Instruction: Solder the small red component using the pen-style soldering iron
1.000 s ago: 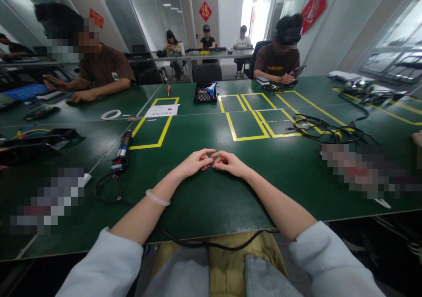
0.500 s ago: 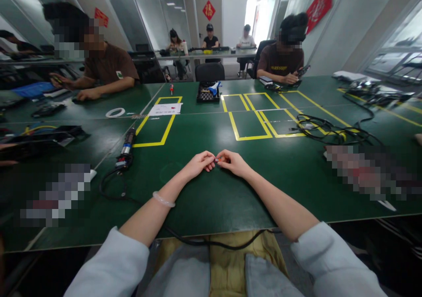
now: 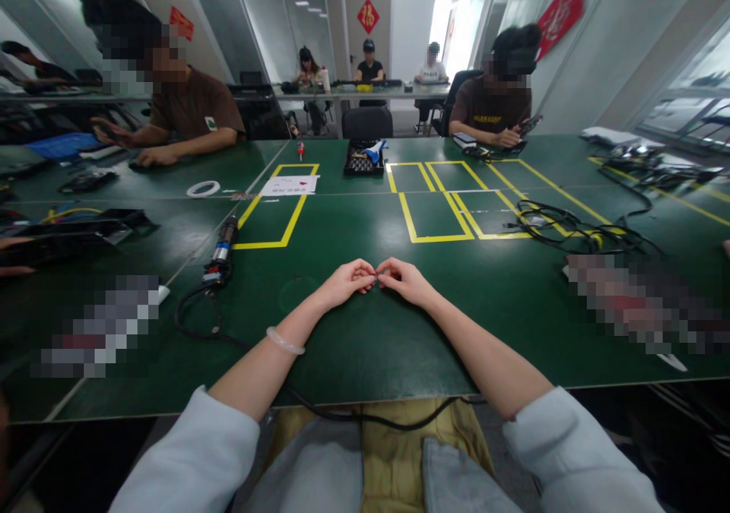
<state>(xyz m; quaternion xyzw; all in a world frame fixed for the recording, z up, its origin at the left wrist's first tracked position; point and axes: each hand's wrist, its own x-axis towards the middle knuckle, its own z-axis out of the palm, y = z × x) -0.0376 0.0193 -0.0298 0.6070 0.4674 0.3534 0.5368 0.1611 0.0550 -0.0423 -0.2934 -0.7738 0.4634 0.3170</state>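
Observation:
My left hand [image 3: 349,282] and my right hand [image 3: 408,279] meet fingertip to fingertip above the green table [image 3: 342,346]. Both are closed in a pinch, thumbs against the fingers. Whatever sits between the fingertips is tiny and mostly hidden, so its kind cannot be made out. A pale bangle [image 3: 285,341] circles my left wrist. To the left of my hands lies a dark cylindrical tool [image 3: 223,247] with a silver and blue band, its black cable [image 3: 197,330] running toward the table's front edge.
Yellow tape [image 3: 259,245] outlines rectangles on the table. Farther back are a black tray [image 3: 363,160] with small parts, a paper sheet [image 3: 290,185] and a tape roll [image 3: 203,188]. Black cables [image 3: 564,220] lie right. Co-workers [image 3: 191,106] sit at the far side.
My hands stay pinched together, with slight finger movement. A small reddish bit seen between the fingertips earlier is now mostly hidden. The whole view has shifted slightly.

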